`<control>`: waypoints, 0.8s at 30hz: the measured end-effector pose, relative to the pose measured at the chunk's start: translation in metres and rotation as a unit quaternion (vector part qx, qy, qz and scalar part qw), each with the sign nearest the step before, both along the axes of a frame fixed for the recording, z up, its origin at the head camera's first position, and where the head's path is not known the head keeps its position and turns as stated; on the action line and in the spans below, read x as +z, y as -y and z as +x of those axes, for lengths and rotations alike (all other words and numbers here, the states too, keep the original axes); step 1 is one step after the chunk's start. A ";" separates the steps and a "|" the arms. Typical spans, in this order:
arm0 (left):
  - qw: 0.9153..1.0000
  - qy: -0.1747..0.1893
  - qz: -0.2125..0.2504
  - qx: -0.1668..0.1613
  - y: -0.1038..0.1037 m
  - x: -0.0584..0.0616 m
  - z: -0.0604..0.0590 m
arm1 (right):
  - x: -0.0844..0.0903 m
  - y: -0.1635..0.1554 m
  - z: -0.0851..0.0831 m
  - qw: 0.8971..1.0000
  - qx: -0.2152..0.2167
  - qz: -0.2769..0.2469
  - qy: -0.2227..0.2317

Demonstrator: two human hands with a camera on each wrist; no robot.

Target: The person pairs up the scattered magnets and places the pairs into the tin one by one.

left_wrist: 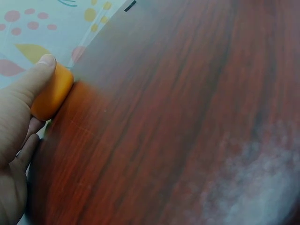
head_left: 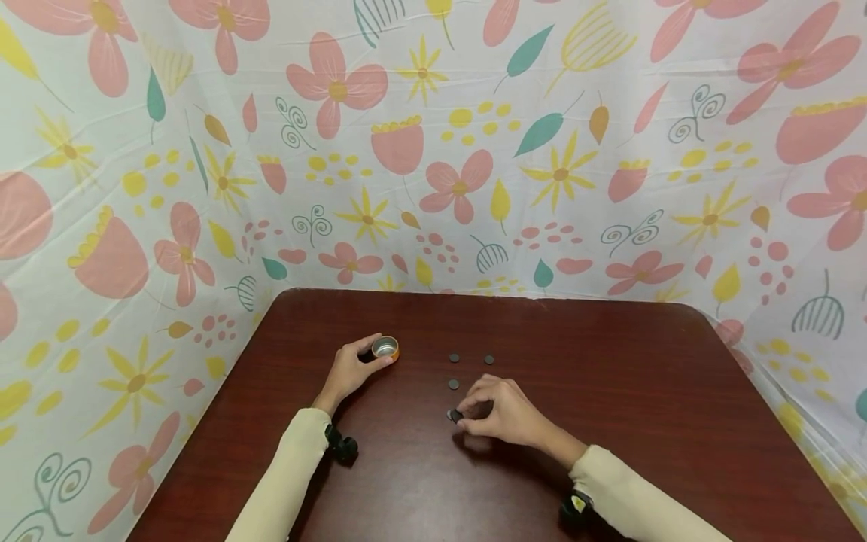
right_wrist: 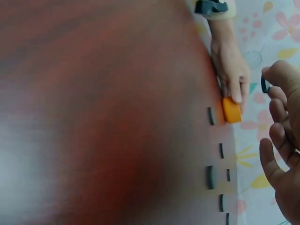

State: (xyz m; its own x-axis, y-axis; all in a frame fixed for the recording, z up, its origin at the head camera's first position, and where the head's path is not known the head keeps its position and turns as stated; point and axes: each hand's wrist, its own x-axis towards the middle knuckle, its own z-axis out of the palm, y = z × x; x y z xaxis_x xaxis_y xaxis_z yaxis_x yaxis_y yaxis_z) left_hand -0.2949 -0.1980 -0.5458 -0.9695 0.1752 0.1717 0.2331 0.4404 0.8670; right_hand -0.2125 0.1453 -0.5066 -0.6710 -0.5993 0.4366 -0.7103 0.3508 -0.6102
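My left hand [head_left: 371, 355] grips a small orange tin [head_left: 384, 348] with a silver inside, standing on the dark wooden table [head_left: 609, 391]. In the left wrist view the thumb [left_wrist: 40, 70] presses the orange tin's [left_wrist: 52, 93] side. My right hand [head_left: 466, 414] pinches a small dark disc [head_left: 455, 415] low over the table, right of the tin. Three more dark discs lie just beyond it [head_left: 453, 384], [head_left: 454, 358], [head_left: 489, 360]. The right wrist view shows the pinched disc [right_wrist: 264, 86] at my fingertips, the orange tin [right_wrist: 231, 110], my left hand [right_wrist: 232, 70] and loose discs [right_wrist: 210, 177] edge-on.
A floral cloth [head_left: 433, 173] walls in the table on the back and both sides. Black wrist-camera straps [head_left: 342, 448] sit on both sleeves. The table's rounded far corners lie close to the cloth.
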 end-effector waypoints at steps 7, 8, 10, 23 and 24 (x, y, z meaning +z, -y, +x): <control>1.000 -0.003 0.001 0.001 0.001 -0.003 -0.002 | 0.004 0.014 -0.042 0.999 0.034 -0.016 0.032; 1.000 -0.003 0.000 0.000 0.001 -0.004 -0.002 | 0.004 0.016 -0.048 0.999 0.033 -0.013 0.033; 1.000 -0.002 0.000 -0.002 0.000 -0.005 -0.002 | 0.005 0.020 -0.060 0.999 0.026 -0.006 0.038; 1.000 -0.010 -0.002 0.004 0.001 -0.003 -0.002 | 0.015 0.072 -0.115 0.998 -0.006 0.004 0.068; 1.000 -0.009 -0.002 0.005 0.001 -0.003 -0.002 | 0.014 0.076 -0.117 0.997 -0.009 0.000 0.073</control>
State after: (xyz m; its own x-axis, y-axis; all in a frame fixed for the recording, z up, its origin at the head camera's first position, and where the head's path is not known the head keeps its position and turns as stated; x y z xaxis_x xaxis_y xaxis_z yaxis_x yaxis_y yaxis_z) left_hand -0.2968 -0.1990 -0.5484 -0.9677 0.1669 0.1890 0.2450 0.4461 0.8608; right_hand -0.3297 0.0690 -0.4924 -0.7376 -0.5872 0.3334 -0.6081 0.3629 -0.7060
